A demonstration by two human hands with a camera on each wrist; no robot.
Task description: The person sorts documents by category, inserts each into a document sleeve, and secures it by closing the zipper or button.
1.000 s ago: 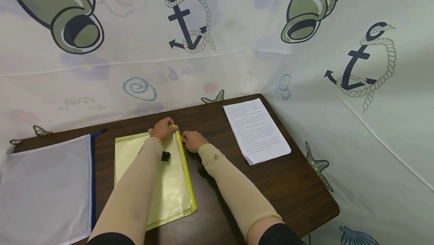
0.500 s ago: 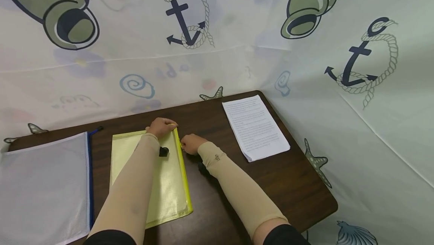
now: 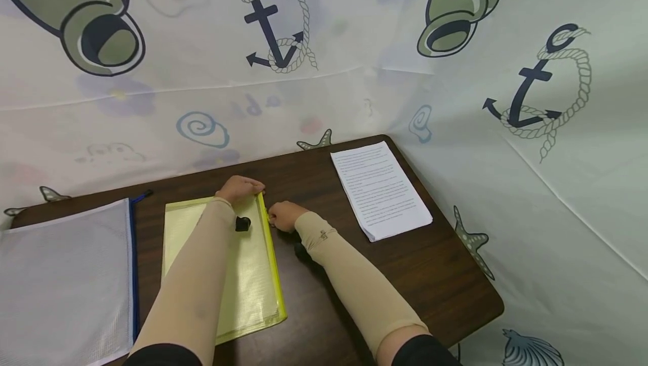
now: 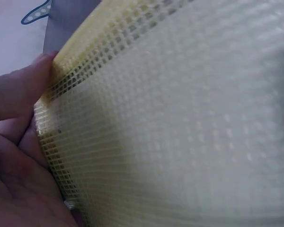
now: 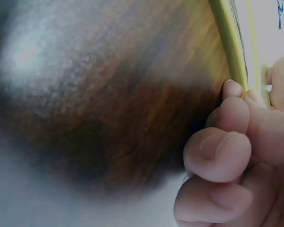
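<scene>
Yellow and mesh-textured, the pouch (image 3: 248,281) lies on the counter (image 3: 440,276) between a blue-edged bag (image 3: 66,287) and some printed sheets (image 3: 382,191). My left hand (image 3: 238,189) grips its far right corner; just nearer me, my right hand (image 3: 286,216) pinches its bright edge (the other fingers curled under).

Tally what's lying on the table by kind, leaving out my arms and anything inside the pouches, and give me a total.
Mesh zipper pouches: 2 (yellow pouch, whitish pouch with blue edging)
Stack of printed sheets: 1
Total: 3, with the sheets counted as one stack
</scene>
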